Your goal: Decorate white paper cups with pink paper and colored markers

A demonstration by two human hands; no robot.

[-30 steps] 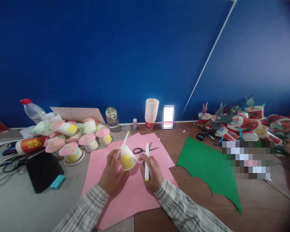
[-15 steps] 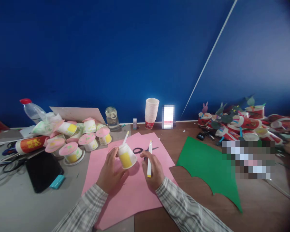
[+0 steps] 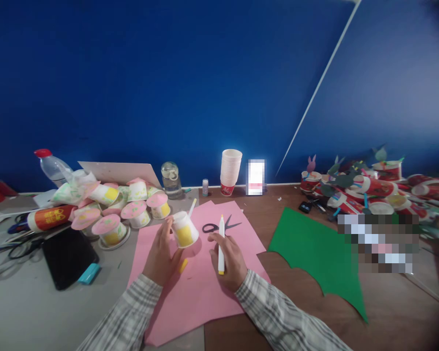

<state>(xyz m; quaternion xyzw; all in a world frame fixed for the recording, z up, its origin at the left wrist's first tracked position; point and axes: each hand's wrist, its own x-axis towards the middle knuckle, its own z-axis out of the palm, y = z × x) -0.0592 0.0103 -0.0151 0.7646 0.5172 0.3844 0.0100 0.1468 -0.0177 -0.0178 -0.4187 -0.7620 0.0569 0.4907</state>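
My left hand (image 3: 160,257) is closed around a white paper cup (image 3: 185,231) with a yellow patch on its side. The cup hangs upside down, slightly tilted, over pink paper (image 3: 201,302). In my right hand (image 3: 231,259) is a white marker (image 3: 221,248), uncapped, its yellow tip pointing up and away from me. A yellow marker cap (image 3: 183,265) lies on the paper beside my left thumb. Just behind the cup a thin white stick-like piece (image 3: 192,207) shows; its lower end is hidden. Scissors (image 3: 223,226), blades apart, rest on the paper beyond my right hand.
Several cups with pink tops (image 3: 106,228) crowd the left, near a black tablet-like slab (image 3: 69,258). At the back stand a glass jar (image 3: 171,180) and stacked paper cups (image 3: 230,170). Green paper (image 3: 314,248) lies right, before piled red cup crafts (image 3: 373,185).
The cup has shifted left and up and turned more level, uncovering the yellow cap. My right hand has dropped slightly, with the marker standing straighter and a little farther left.
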